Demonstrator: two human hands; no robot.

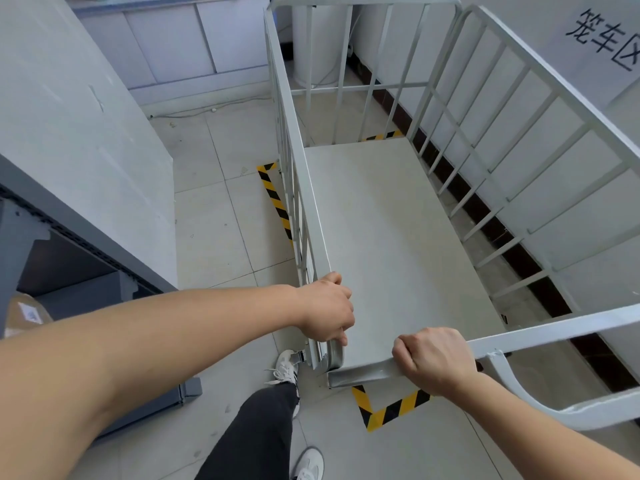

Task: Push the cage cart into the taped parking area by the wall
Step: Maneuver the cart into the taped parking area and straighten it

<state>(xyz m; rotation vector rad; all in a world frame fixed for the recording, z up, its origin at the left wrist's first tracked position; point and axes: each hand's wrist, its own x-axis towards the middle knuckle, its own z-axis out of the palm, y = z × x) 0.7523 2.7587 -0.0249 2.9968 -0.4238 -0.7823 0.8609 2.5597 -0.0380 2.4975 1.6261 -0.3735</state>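
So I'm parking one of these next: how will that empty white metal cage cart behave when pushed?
The white metal cage cart probably rolls easily: its deck is bare. The welded bar sides look stiff, so the left hand and right hand should steer it directly. Tall open sides suggest rattling, not tipping.

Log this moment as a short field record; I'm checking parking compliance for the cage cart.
cart: cage cart, deck bare, mostly between the tape marks
tape: yellow-black floor tape along its left side, corner piece at the near end
left hand: gripping the left side rail's near end
right hand: gripping the near rail
wall sign: on the wall at right
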